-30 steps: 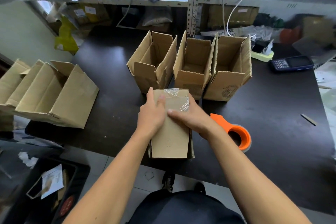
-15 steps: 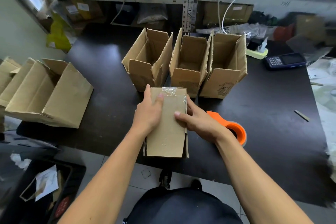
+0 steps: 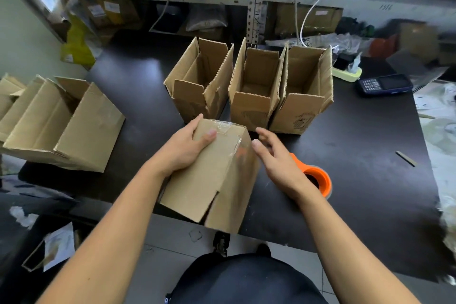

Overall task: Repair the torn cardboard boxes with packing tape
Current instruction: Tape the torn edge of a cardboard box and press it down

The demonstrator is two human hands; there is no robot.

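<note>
Cardboard box [image 3: 209, 175]: taped at its far end, tilted at the near edge of the black table [image 3: 357, 180]. Left hand [image 3: 187, 145] grasps its far left corner. Right hand [image 3: 276, 158] loose, fingers spread, just right of it. Orange tape dispenser [image 3: 318, 180] right. Three open boxes [image 3: 251, 86] far.
</note>
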